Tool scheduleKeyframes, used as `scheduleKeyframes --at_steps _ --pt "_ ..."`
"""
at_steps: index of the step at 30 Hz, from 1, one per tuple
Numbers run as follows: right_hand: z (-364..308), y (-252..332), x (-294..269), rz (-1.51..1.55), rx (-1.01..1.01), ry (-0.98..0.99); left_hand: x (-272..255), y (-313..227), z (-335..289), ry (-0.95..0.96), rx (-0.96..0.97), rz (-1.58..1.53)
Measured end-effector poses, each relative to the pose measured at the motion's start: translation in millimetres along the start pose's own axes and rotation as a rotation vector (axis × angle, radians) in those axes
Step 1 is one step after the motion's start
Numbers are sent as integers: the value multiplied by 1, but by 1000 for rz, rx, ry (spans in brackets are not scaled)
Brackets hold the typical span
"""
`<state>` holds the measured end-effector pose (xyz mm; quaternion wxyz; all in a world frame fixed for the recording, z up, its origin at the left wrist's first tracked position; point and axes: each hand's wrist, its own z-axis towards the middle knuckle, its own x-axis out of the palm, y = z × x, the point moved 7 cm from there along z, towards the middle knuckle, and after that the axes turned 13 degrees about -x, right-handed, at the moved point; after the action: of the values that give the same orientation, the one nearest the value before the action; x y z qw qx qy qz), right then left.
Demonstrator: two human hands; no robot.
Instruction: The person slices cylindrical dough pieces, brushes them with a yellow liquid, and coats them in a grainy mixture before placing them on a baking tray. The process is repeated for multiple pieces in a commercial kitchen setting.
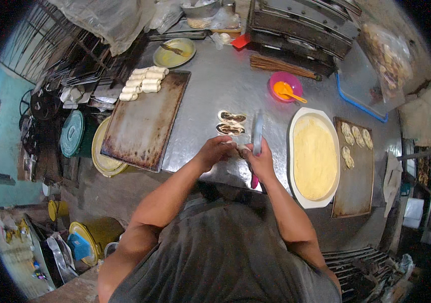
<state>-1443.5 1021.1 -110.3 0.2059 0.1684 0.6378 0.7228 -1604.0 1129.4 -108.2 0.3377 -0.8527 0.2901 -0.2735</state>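
My right hand (261, 162) is closed around a knife (258, 130), its wide blade pointing away from me and its pink handle showing below the palm. My left hand (218, 153) has its fingers pinched on a small piece of filled dough (241, 150), mostly hidden between both hands; my right fingertips meet it too. Just beyond my left fingers, two split dough pieces lie side by side on the metal table, a near one (230, 129) and a far one (232, 117), their dark filling facing up.
Left stands a baking tray (142, 121) with several pale dough rolls (144, 82) at its far end, below a bowl with a brush (174, 52). Right are a pink bowl (296, 86) with orange liquid and spoon, a white tub (292, 151) of yellow crumbs, and a tray (354, 187) holding several shaped pieces.
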Motion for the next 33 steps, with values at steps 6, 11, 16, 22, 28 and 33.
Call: scheduleKeyframes --at_steps 6,11,16,22,28,33 --pt "-1 -18 -3 -361 91 34 -47 16 29 -453 307 597" --pt "-14 13 11 -346 -104 66 -33 10 18 -263 190 212" --pt "-5 21 26 -469 57 109 -38 13 24 -207 128 82" --pt "20 -8 -9 -456 1 -177 -36 -12 14 -283 95 257" --pt "15 3 -10 -604 125 -190 -58 -13 22 -528 227 764" --pt "21 -6 1 -596 50 -192 -68 7 54 -187 291 766"
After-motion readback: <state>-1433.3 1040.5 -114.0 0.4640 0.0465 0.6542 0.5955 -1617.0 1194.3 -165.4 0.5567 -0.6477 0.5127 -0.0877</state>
